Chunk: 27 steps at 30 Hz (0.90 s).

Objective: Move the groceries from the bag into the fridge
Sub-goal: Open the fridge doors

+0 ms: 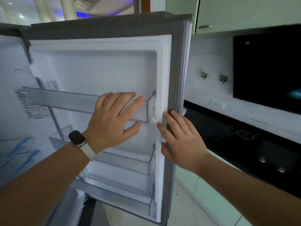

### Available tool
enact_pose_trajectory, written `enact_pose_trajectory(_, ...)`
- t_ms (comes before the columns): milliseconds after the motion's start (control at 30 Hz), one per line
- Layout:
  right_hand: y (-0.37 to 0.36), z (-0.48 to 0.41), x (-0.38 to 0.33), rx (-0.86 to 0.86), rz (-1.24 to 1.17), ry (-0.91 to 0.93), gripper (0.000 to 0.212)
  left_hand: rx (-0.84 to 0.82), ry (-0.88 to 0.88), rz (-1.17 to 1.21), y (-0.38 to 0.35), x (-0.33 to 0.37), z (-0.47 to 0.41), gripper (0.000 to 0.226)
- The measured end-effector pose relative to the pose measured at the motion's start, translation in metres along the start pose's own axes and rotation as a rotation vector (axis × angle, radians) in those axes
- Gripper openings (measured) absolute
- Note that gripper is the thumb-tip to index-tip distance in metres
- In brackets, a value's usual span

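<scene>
Fridge door (104,66) stands swung open, its white inner liner facing me. Three clear door bins on it: upper door bin (68,99), a middle one (123,162) below, a bottom one (114,191) lowest. All three look empty from here. No bag or groceries anywhere in my view, so I can't place them.

My left hand (112,118) is spread over the right end of the upper door bin, fingers apart, fingertips across the bin's front rim and thumb under its lower edge. It looks like a loose touch, not a closed grip; nothing is held in it. A dark smartwatch (76,138) on a pale strap sits on that wrist.

My right hand (180,137) lies flat and open against the door's right edge gasket (164,88), fingers apart and pointing up-left, empty. A small clear plastic knob (153,119) sits between the two hands, just beside the bin's end.

A printed label (31,103) is stuck on the left, on the fridge interior wall.

Right of the door: black countertop with gas hob (254,144), white socket strip (218,104) on the backsplash, two wall hooks (213,76), dark range hood (267,67), and cabinet handle (204,27) above.
</scene>
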State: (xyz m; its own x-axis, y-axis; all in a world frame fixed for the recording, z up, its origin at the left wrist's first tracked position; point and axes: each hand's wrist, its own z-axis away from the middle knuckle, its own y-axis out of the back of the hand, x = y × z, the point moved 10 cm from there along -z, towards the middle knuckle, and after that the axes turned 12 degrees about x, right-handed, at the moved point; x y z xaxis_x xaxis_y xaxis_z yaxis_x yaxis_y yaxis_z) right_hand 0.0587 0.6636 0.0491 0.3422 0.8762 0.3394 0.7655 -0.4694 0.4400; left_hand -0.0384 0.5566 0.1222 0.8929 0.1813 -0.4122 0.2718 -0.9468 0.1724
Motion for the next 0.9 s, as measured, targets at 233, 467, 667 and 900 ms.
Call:
enact_pose_trajectory(233, -0.055, -0.003, 0.042, -0.050, 0.050, -0.058, 0.056, 0.001, -0.058, -0.018, -0.052, -0.001, -0.017, 0.048)
enact_pose_trajectory(467, -0.102, -0.007, 0.075, -0.046, 0.054, -0.088, 0.059, 0.011, -0.090, -0.042, -0.098, -0.005, -0.025, 0.046)
enact_pose_trajectory(667, -0.146, -0.012, 0.101, -0.061, -0.009, -0.097, 0.063, -0.007, -0.055, -0.111, -0.140, -0.010, -0.026, 0.046)
enact_pose_trajectory(900, -0.203, -0.024, 0.133, -0.018, -0.113, -0.068, 0.063, 0.005, -0.017, -0.225, -0.185, -0.019, -0.031, 0.045)
